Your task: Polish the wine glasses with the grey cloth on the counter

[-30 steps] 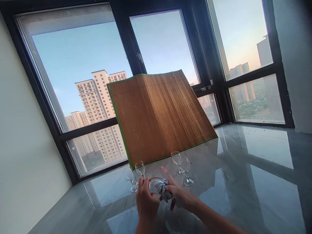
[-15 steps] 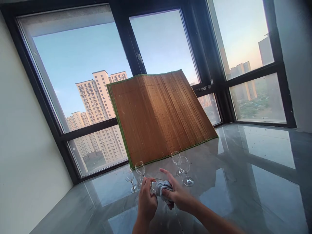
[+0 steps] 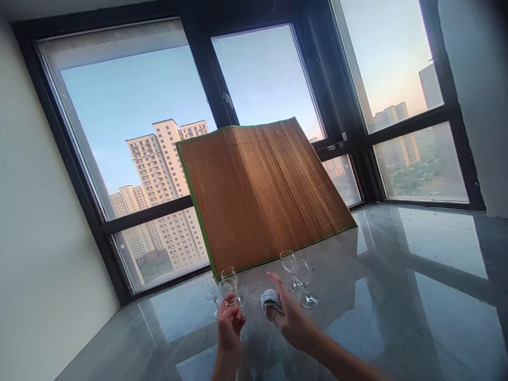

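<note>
My left hand (image 3: 230, 320) is closed around a small clear wine glass (image 3: 227, 286), its bowl upward and its lower part hidden by my fingers. In my right hand (image 3: 291, 320) is a bunched grey-white cloth (image 3: 271, 302), gripped with the index finger stretched forward. The cloth and the held glass are apart. Just beyond my left hand stand two more wine glasses, one at the left (image 3: 210, 289) and another behind (image 3: 237, 280). Past my right hand are a nearer wine glass (image 3: 304, 274) and a farther wine glass (image 3: 288, 261), both upright.
A brown slatted mat (image 3: 262, 190) with green edging leans against the dark window frame (image 3: 198, 63) behind the glasses. The glossy grey surface (image 3: 397, 317) under everything reflects the windows. A white wall (image 3: 47, 211) borders it on the left.
My left hand has drawn the wine glass out of the cloth and moved left, lifting the glass upright beside the left pair. My right hand still grips the cloth, in nearly the same place.
</note>
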`<state>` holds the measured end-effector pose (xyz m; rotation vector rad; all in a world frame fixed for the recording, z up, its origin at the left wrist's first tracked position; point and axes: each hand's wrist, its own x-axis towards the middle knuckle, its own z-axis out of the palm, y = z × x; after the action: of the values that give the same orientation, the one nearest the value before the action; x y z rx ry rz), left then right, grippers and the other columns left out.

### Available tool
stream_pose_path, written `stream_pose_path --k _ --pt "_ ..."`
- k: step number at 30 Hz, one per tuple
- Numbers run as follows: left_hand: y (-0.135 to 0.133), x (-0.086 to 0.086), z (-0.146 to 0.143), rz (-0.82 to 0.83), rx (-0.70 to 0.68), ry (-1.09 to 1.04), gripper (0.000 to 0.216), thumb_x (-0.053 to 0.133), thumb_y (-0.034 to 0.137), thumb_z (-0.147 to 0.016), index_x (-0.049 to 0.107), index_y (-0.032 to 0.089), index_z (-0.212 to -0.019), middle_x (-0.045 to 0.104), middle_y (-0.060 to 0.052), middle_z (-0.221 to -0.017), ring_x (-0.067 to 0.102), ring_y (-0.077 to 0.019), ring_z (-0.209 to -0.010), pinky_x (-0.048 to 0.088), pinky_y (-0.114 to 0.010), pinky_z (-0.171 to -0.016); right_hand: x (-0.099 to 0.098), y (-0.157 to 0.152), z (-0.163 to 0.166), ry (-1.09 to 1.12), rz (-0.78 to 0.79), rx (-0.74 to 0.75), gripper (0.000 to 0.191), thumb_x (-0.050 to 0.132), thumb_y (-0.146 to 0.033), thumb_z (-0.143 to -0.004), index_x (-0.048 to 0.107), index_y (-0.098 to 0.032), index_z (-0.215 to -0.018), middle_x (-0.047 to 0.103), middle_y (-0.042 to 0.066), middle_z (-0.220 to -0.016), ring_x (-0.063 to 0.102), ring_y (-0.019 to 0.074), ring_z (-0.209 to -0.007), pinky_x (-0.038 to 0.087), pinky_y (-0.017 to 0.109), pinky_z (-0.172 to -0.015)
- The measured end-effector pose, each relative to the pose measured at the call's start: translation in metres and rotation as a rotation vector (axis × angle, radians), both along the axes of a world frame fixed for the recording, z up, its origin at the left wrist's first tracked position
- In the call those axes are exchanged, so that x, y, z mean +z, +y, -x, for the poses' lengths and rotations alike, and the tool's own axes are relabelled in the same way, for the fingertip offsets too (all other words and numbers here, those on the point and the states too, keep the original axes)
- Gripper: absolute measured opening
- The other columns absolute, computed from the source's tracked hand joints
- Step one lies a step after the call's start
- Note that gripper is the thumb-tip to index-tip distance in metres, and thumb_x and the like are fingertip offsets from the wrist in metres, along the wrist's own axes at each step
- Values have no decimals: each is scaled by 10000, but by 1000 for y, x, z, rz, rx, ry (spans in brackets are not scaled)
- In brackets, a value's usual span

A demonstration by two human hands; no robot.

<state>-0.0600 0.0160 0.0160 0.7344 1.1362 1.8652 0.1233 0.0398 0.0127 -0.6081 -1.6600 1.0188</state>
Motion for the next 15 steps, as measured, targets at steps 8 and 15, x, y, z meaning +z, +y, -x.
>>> stream_pose_path --k 8,15 --pt "-13 14 -18 38 -286 -261 461 644 84 -632 500 209 -1051 674 -73 -1155 544 -53 -565 418 -170 -467 -1 0 3 -36 -41 -3 718 534 -200 -808 295 -194 -1485 569 -14 -810 535 171 -734 454 309 -724" --pt "-3 5 -17 169 -167 -75 456 724 179 -711 487 222 -1098 639 -82 -1309 546 -26 -518 313 -135 -375 -5 1 5 -58 -87 -17 690 518 -182 -826 293 -194 -1478 610 -6 -821 555 171 -735 452 312 -717"
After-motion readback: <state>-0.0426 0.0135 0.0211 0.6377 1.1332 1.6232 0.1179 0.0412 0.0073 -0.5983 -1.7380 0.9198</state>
